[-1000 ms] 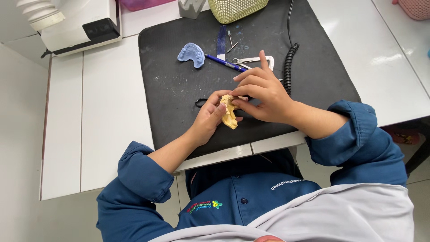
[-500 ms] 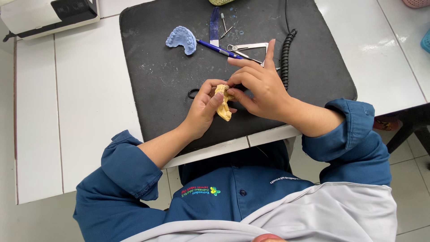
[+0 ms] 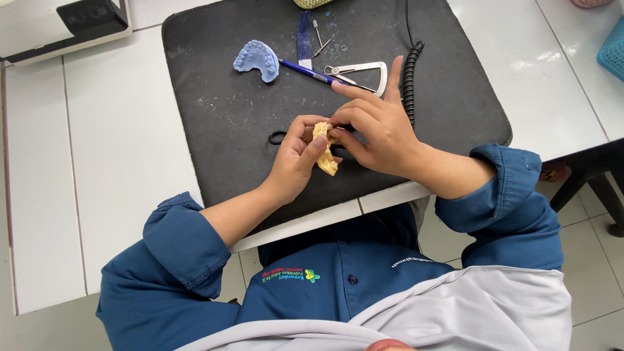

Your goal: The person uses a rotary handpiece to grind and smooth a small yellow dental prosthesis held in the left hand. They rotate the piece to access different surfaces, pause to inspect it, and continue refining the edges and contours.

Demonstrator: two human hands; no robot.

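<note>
The white table (image 3: pixel 117 162) carries a black mat (image 3: pixel 214 123), nearer in view than a second ago. Both hands have kept their place at the mat's middle: the left hand (image 3: pixel 296 162) pinches the yellow tooth cast (image 3: pixel 324 148), and the right hand (image 3: pixel 377 127), at 3 o'clock, presses fingertips on it. A blue cast (image 3: pixel 257 60) lies at 11 o'clock.

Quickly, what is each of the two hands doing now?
Left hand: closed on the yellow dental cast.
Right hand: fingers pinch the same cast.
</note>
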